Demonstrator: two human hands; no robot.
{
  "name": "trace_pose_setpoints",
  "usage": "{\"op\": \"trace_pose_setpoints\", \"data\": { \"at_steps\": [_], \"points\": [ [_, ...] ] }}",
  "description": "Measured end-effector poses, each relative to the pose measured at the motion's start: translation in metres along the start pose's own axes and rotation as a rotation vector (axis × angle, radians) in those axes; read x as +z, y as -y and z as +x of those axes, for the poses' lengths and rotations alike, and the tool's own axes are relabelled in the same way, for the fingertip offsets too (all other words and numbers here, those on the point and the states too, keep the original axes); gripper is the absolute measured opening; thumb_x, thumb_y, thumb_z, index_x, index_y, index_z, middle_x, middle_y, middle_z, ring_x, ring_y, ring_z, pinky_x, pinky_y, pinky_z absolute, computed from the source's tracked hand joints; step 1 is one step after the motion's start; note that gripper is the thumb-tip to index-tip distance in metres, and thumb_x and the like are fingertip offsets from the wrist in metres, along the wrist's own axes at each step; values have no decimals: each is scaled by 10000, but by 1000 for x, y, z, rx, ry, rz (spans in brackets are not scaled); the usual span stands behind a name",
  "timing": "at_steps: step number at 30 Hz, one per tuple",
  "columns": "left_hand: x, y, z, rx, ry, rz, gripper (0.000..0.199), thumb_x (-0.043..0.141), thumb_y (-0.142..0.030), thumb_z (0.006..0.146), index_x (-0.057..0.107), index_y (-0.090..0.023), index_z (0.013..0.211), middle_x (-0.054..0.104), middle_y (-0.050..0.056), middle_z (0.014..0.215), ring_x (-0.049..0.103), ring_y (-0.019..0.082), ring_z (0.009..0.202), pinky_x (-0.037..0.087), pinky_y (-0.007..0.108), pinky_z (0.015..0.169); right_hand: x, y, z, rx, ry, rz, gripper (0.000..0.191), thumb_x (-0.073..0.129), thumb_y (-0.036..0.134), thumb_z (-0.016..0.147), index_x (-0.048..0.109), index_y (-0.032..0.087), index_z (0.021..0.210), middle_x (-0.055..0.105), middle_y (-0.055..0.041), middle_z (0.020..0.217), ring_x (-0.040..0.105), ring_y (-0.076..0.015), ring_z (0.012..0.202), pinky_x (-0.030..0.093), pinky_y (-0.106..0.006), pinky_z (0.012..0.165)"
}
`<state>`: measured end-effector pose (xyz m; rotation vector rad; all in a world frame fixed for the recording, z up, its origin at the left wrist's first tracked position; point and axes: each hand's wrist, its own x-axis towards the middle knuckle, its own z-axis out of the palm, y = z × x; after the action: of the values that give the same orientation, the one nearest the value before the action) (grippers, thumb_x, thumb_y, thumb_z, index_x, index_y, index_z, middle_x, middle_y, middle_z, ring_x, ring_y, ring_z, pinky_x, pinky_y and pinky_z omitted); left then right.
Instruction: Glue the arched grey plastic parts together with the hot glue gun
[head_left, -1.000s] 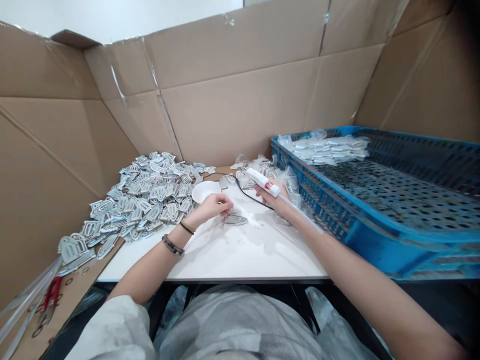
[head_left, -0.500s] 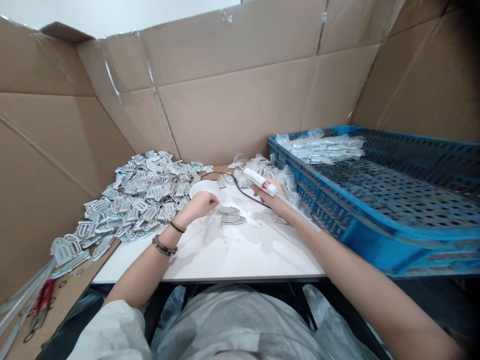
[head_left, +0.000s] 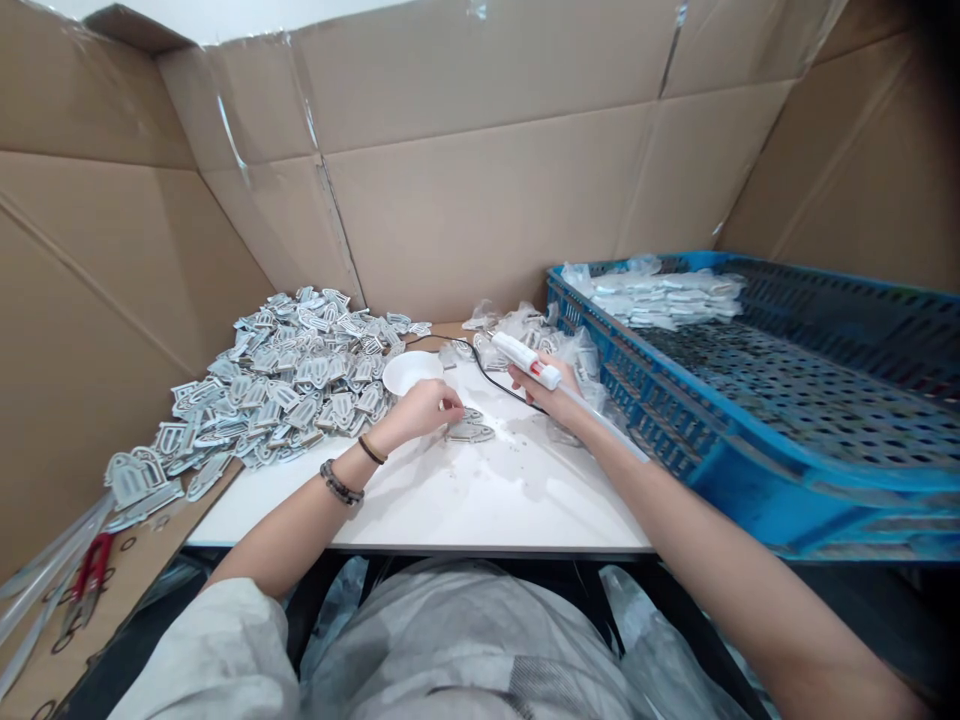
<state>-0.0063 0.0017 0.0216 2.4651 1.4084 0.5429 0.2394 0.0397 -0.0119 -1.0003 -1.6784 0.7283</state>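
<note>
My left hand (head_left: 429, 408) is closed in a pinch over the white board (head_left: 420, 510); whatever its fingertips hold is too small to make out. Just under and beside those fingertips lie flat grey-and-white pieces (head_left: 471, 430), partly hidden by the hand. Behind the hand sits a round white dish (head_left: 412, 370). My right hand (head_left: 551, 388) is wrapped round a white glue gun (head_left: 525, 360), its nozzle pointing up and left, with a clear stick out of its back and a black cord. A large heap of similar pieces (head_left: 300, 375) lies on the left.
A blue plastic crate (head_left: 750, 430) on the right holds stacked wrapped packets (head_left: 667, 298). Clear bags with pieces (head_left: 581, 355) lie against its left side. Red-handled scissors (head_left: 94, 575) rest on cardboard at the lower left. Cardboard walls (head_left: 480, 200) enclose the table.
My left hand has moved right, from beside the dish to over the flat pieces. My right hand still holds the glue gun in nearly the same place. The view has shifted slightly.
</note>
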Motion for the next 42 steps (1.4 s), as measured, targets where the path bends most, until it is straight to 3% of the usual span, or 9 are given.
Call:
{"op": "trace_pose_setpoints", "data": {
  "at_steps": [5,8,16,22,26,29,32,38,42],
  "points": [
    [6,21,7,180,30,157,282,576,-126,885,743,-160,1110,709,121,1170,667,230,1007,490,295,894,1,-1,0,1,1,7,448,628,636,805,601,194,868,672,-38,731,534,-125,514,400,-215,433],
    [10,27,9,200,117,204,275,601,-136,889,730,-151,1132,729,126,1111,667,251,1023,484,309,913,1,-4,0,-16,2,20,439,627,629,822,606,196,888,673,-32,734,518,-118,486,395,-222,427],
    [15,25,9,150,62,156,112,647,-133,858,743,-122,914,723,121,992,660,224,922,475,278,858,1,-8,1,3,5,-28,410,629,611,839,613,207,908,674,-29,741,548,-137,506,426,-241,448],
    [16,23,6,66,60,93,95,625,-166,866,676,-153,944,709,69,916,637,204,828,454,274,751,1,-7,1,-8,14,-26,427,636,625,837,610,204,907,676,-27,742,542,-131,486,409,-245,445],
    [16,22,6,31,6,10,290,683,-210,825,594,-150,1094,667,48,902,612,196,790,450,273,703,1,-8,0,-1,18,-4,442,639,632,836,621,199,923,674,-25,740,540,-127,488,410,-239,446],
    [16,21,8,23,-40,-38,100,637,-211,856,586,-161,926,619,37,823,601,197,794,472,295,753,0,-8,0,-6,9,-23,443,639,633,836,620,197,917,678,-27,746,546,-126,488,414,-236,450],
    [17,19,10,-66,-116,-255,206,585,-249,909,477,-178,750,559,33,803,603,175,748,508,307,741,0,-8,0,5,8,-36,455,639,643,830,621,197,920,681,-30,749,557,-131,495,421,-235,449],
    [16,5,10,-253,-189,-1282,157,569,-220,964,418,-180,951,642,106,1062,713,153,806,581,336,774,2,-5,-2,15,28,-52,497,631,680,822,619,196,932,690,-36,747,555,-136,486,411,-241,440],
    [11,-1,9,-203,-220,-1443,84,591,-121,940,526,-123,993,690,169,1148,725,160,885,563,325,883,2,1,-5,-16,3,-51,492,630,688,816,617,199,863,675,-32,704,549,-140,486,422,-255,464]
  ]
}}
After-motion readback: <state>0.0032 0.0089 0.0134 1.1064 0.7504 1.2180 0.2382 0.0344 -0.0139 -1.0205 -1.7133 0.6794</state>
